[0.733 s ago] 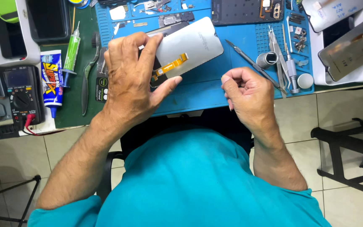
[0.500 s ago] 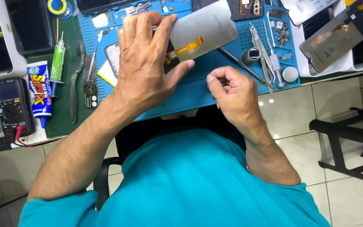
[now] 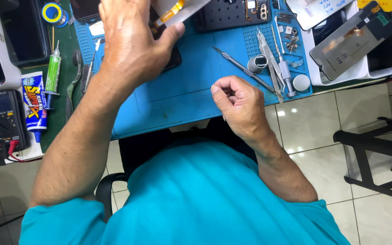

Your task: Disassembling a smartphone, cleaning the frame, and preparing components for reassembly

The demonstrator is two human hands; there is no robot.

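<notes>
Left hand (image 3: 130,43) clamps the pale screen panel (image 3: 184,8) with orange flex at the top edge, above the blue mat (image 3: 182,90); right hand (image 3: 237,102) apart, fist curled, contents unclear; best to support the panel flat, keeping strain off the flex.

Your work mat (image 3: 182,97) as landmark, your left hand (image 3: 130,43) over its far left part, your right hand (image 3: 239,102) at its near edge, tweezers (image 3: 271,63) on its right side, multimeter (image 3: 3,122) and glue tube (image 3: 33,104) left of it, spare screen (image 3: 350,41) in the tray right of it.
</notes>
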